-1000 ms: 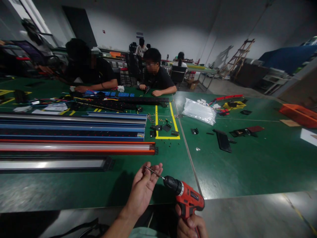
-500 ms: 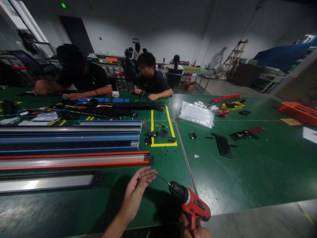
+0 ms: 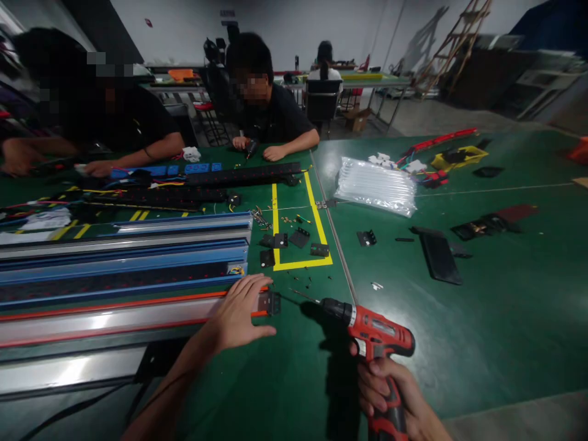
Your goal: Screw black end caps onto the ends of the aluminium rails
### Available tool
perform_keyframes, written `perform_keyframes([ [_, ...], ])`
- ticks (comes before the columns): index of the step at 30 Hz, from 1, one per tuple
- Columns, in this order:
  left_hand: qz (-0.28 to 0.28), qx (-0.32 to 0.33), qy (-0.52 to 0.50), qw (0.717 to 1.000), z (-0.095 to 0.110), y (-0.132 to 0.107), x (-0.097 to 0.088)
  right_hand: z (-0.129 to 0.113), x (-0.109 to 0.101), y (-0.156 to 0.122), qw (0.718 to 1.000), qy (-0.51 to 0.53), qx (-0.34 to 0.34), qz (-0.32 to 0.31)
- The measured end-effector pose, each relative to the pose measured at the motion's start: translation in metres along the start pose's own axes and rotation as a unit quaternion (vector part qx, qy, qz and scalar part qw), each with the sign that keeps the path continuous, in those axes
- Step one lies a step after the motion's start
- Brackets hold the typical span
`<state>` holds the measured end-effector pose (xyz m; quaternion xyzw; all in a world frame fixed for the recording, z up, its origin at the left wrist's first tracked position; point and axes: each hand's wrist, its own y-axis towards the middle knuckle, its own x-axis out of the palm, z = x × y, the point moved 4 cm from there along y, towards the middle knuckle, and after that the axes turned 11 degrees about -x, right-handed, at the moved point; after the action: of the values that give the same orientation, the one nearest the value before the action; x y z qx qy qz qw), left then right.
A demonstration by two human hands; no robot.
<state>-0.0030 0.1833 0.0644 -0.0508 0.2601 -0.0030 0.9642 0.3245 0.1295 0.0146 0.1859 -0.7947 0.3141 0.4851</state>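
Observation:
My right hand (image 3: 383, 386) is wrapped round the grip of a red and black cordless drill (image 3: 381, 329). Its long thin bit points left, toward the end of an orange-edged metal profile (image 3: 184, 312). Over that profile's right end lies my left hand (image 3: 239, 312), fingers stretched and thumb apart; whether it presses on the metal I cannot tell. A black end bracket (image 3: 274, 302) shows just past the fingers. Small dark screws (image 3: 309, 282) lie scattered beyond the drill bit.
Blue-edged profiles (image 3: 124, 260) lie behind, and a black-edged profile (image 3: 73, 367) nearer me. Black brackets (image 3: 300, 237) sit around a yellow tape outline (image 3: 303, 264). To the right are a phone-like black slab (image 3: 438, 257) and clear air-cushion packaging (image 3: 376, 185). Co-workers (image 3: 275, 113) sit opposite.
My left hand has moved from near the bit tip to the left, over the orange-edged profile. The drill has shifted slightly right in my right hand, and the view has tilted down.

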Motion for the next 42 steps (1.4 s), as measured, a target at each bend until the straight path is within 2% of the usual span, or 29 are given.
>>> perform_keyframes([
  [4, -0.044, -0.020, 0.058, 0.997, -0.007, 0.011, 0.004, -0.012, -0.004, 0.020, 0.999, -0.015, 0.031, 0.004],
  [9, -0.048, -0.049, -0.048, 0.996, -0.020, 0.016, 0.006, -0.019, -0.007, 0.037, 0.997, -0.028, 0.068, 0.014],
  [12, -0.039, -0.055, -0.055, 0.996, -0.024, 0.014, 0.007, -0.022, -0.009, 0.042, 0.995, -0.035, 0.086, 0.022],
  [14, -0.032, -0.032, -0.023, 0.999, -0.023, 0.011, 0.007, -0.023, -0.009, 0.044, 0.995, -0.036, 0.094, 0.022],
  [17, -0.026, 0.023, 0.078, 0.996, -0.019, 0.006, 0.006, -0.023, -0.008, 0.047, 0.994, -0.032, 0.105, 0.015],
  [21, -0.020, 0.097, 0.201, 0.975, -0.014, 0.000, 0.007, -0.022, -0.006, 0.050, 0.993, -0.025, 0.111, 0.006],
  [25, -0.040, 0.137, 0.252, 0.957, -0.011, -0.003, 0.009, -0.021, -0.005, 0.051, 0.993, -0.025, 0.112, -0.001],
  [29, -0.054, 0.158, 0.269, 0.949, -0.009, -0.003, 0.012, -0.020, -0.007, 0.050, 0.993, -0.021, 0.116, 0.004],
  [32, -0.046, 0.162, 0.268, 0.948, -0.005, -0.002, 0.014, -0.021, -0.007, 0.050, 0.993, -0.025, 0.115, 0.003],
  [38, -0.039, 0.179, 0.339, 0.923, 0.003, -0.002, 0.017, -0.021, -0.006, 0.054, 0.993, -0.027, 0.119, -0.003],
  [42, -0.040, 0.175, 0.349, 0.920, 0.003, -0.001, 0.018, -0.021, -0.005, 0.056, 0.992, -0.028, 0.122, -0.007],
])
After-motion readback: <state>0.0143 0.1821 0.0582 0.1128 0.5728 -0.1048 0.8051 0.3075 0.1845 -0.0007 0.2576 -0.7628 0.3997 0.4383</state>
